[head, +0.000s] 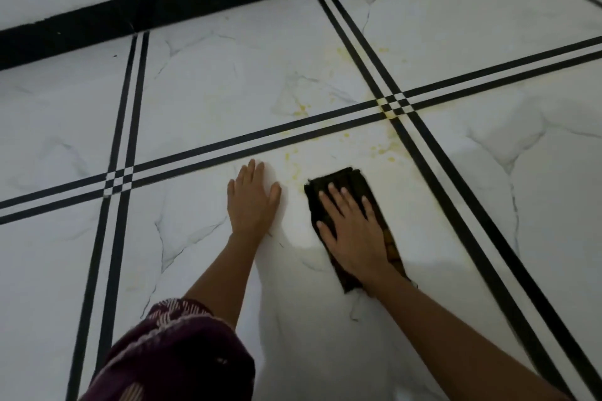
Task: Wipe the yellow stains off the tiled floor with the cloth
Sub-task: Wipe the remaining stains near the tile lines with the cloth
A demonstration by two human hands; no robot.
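Observation:
A dark folded cloth lies flat on the white marble-look tiled floor. My right hand presses down on it with straight, spread fingers. My left hand rests flat on the bare tile to the cloth's left, fingers straight. Yellow stains speckle the tile just beyond the cloth. A faint yellow streak runs between my two hands. More yellow marks sit past the black double line, and others gather at the line crossing.
Black double lines cross the floor in a grid. A black skirting strip runs along the white wall at the back. A dark red patterned garment covers the lower left.

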